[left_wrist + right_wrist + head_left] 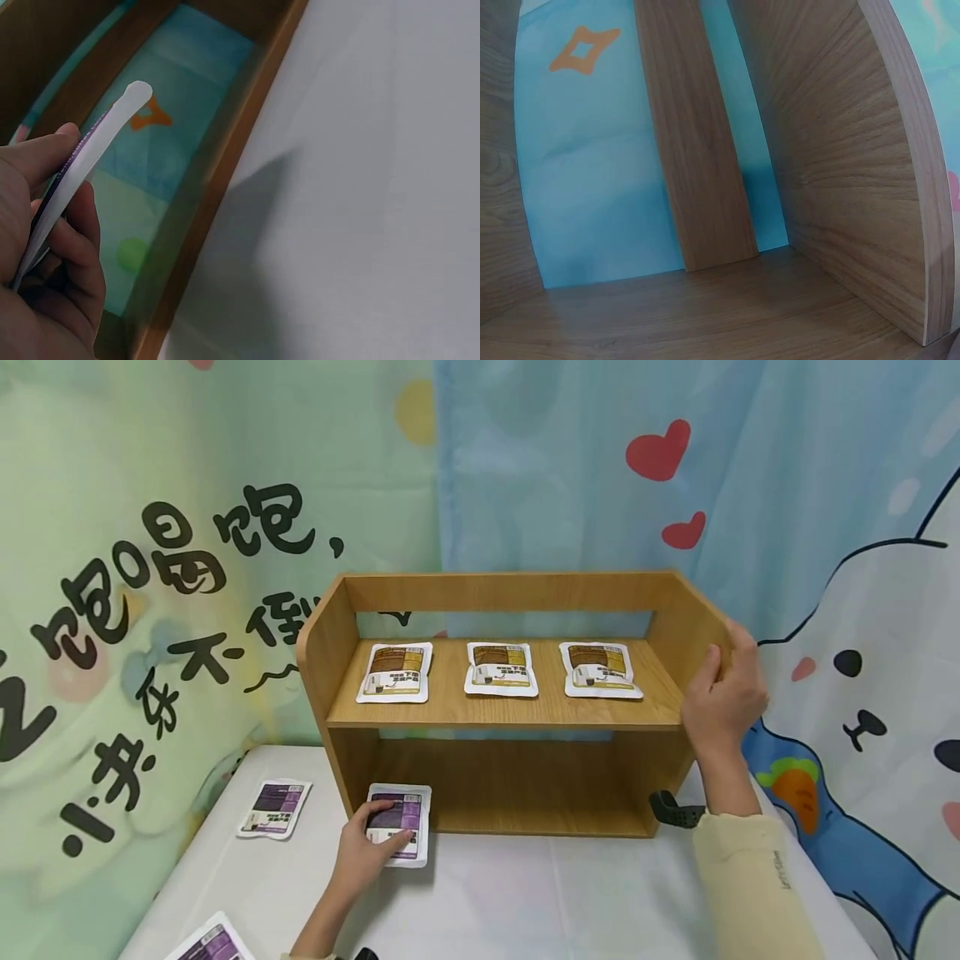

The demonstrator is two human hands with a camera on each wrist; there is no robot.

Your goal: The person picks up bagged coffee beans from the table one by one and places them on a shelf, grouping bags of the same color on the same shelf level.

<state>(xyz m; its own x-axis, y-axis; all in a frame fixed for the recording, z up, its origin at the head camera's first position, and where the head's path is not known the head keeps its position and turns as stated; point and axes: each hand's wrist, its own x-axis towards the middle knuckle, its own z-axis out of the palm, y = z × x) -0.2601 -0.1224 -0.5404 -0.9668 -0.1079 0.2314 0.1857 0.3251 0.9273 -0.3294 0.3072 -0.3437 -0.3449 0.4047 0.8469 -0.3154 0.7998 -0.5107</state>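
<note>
My left hand [360,853] pinches a flat white pouch with a purple label [411,806] between thumb and fingers, at the front left of a two-tier wooden shelf [517,592]. In the left wrist view the same pouch [94,161] appears edge-on, tilted, by the shelf's lower opening. Over at the other end, my right hand [726,697] grips the shelf's right side panel. Three white pouches with brown-and-yellow labels lie in a row on the upper board: left [395,673], middle [501,669] and right [600,670].
On the white table [525,902], one purple-labelled pouch [274,808] lies left of the shelf. Another purple-labelled pouch [213,943] is cut off at the bottom edge. Printed curtains [540,468] hang behind. The right wrist view shows the shelf's wooden boards [697,135].
</note>
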